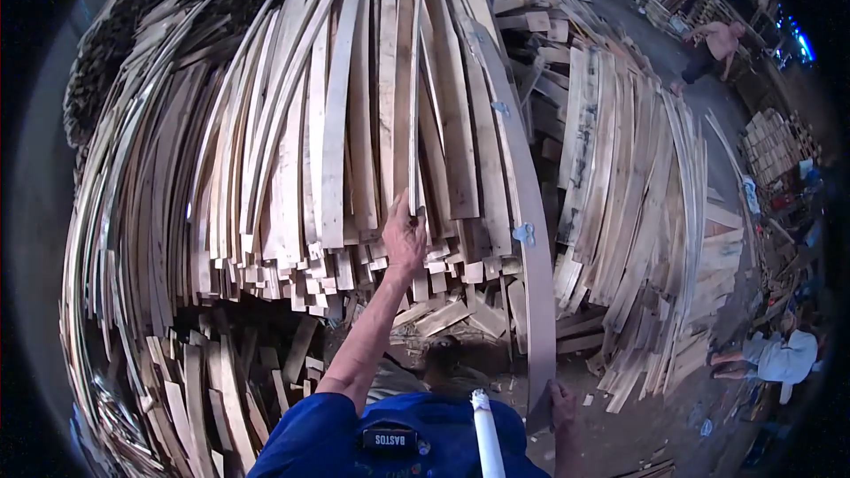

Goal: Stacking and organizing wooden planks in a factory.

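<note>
My left hand [405,235] reaches forward over a pile of sawn wood, fingers closed round the near end of a thin wooden strip [415,115]. The strip stands on edge and runs away from me across the other planks [359,106]. Down at the lower right, my right hand [562,404] grips the edge of a long, wide board [538,327]. This board stretches along the right side of the pile to its far end and has several pale bluish patches on it. The board hides part of my right hand.
Longer strips [133,177] are stacked at the left, with loose offcuts [199,398] below. Another plank stack [620,177] lies right of the board. Two people, one [784,356] at lower right and one [719,44] at upper right, are farther off. A white cigarette [485,429] juts in below.
</note>
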`<state>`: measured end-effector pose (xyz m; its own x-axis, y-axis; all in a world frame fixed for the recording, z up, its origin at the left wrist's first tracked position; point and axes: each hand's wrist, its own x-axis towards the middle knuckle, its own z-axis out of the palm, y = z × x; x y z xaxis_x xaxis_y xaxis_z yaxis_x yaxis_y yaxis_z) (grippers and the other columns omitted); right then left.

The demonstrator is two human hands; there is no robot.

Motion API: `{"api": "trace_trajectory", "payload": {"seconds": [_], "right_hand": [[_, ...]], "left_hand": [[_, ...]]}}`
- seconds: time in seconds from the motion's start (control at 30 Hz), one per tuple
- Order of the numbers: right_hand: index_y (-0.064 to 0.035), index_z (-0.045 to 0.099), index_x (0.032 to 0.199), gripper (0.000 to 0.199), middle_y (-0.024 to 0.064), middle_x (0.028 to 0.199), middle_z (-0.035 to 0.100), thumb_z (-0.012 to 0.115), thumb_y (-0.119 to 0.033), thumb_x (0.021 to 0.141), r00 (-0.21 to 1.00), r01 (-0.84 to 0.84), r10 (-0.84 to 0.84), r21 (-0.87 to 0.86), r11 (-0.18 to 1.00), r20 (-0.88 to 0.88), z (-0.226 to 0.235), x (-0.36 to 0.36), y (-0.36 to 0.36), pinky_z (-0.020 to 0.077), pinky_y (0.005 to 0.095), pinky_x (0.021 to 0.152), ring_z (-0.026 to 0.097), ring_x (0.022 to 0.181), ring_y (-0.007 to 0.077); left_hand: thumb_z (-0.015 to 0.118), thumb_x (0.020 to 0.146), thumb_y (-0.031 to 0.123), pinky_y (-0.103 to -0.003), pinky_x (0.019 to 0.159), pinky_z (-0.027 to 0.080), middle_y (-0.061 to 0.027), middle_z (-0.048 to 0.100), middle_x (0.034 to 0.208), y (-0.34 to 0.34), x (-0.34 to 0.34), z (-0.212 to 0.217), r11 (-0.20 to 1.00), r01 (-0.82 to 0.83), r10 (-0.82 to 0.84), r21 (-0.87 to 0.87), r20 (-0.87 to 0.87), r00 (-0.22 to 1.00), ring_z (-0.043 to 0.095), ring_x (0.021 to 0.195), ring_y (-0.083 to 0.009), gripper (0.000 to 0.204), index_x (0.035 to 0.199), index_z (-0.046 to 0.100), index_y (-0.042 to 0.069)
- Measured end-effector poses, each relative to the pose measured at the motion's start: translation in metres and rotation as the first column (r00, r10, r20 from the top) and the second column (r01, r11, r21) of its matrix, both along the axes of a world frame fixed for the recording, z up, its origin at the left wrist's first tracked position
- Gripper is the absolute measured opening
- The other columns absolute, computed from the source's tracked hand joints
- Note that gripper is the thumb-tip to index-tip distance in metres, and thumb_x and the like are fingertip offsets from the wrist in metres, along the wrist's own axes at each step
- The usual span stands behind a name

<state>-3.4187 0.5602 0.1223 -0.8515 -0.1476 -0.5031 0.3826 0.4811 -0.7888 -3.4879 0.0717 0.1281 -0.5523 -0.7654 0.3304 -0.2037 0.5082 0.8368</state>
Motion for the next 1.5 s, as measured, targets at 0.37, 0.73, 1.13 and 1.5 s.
{"api": "trace_trajectory", "payload": {"seconds": [0.37,0.73,1.13,1.5], "right_hand": [[-0.0059,0.067,0.089,0.027,-0.0085,0.074,0.053,0.062,-0.031,0.097,0.98,0.188,-0.178,-0.118,0.975,0.091,-0.025,0.004,0.004,0.0362,0.0224,0.059,0.044,0.067,0.0042],[-0.0046,0.064,0.085,0.028,-0.0063,0.07,0.052,0.061,-0.029,0.098,0.965,0.117,-0.141,-0.116,0.986,-0.222,-0.006,0.007,0.007,0.0402,0.0241,0.059,0.048,0.068,0.006],[0.0003,0.06,0.086,0.018,0.0082,0.066,0.051,0.057,-0.015,0.094,0.657,-0.616,0.583,0.105,0.781,-0.477,0.033,-0.041,-0.093,0.0398,0.0327,0.059,0.046,0.065,0.0132],[-0.0012,0.057,0.127,0.054,0.0107,0.109,0.062,0.071,-0.032,0.085,0.075,-0.961,0.96,0.239,0.142,-0.271,-0.056,-0.003,-0.259,0.0479,0.0346,0.088,0.058,0.099,0.0201]], "left_hand": [[0.063,0.093,0.011,-0.033,0.079,0.056,-0.0167,0.061,0.122,0.012,-0.008,0.015,1.0,-0.017,0.016,-0.025,-0.005,1.0,0.065,0.099,-0.0265,0.04,0.132,0.055,0.003],[0.052,0.092,0.065,-0.05,0.099,0.048,-0.0183,0.048,0.143,0.066,0.025,0.005,0.36,0.161,-0.573,0.919,0.081,0.815,0.054,0.124,-0.0324,0.08,0.142,0.048,0.003],[0.06,0.097,0.04,-0.032,0.084,0.049,-0.0048,0.062,0.114,0.006,0.139,0.14,0.647,0.456,-0.099,0.61,-0.526,0.844,0.057,0.103,-0.0143,0.05,0.13,0.055,0.003],[0.065,0.091,0.015,-0.023,0.072,0.047,-0.0022,0.066,0.1,0.007,0.469,0.114,0.639,-0.259,0.651,0.725,-0.329,0.684,0.058,0.084,-0.0087,0.03,0.118,0.062,0.001]]}}
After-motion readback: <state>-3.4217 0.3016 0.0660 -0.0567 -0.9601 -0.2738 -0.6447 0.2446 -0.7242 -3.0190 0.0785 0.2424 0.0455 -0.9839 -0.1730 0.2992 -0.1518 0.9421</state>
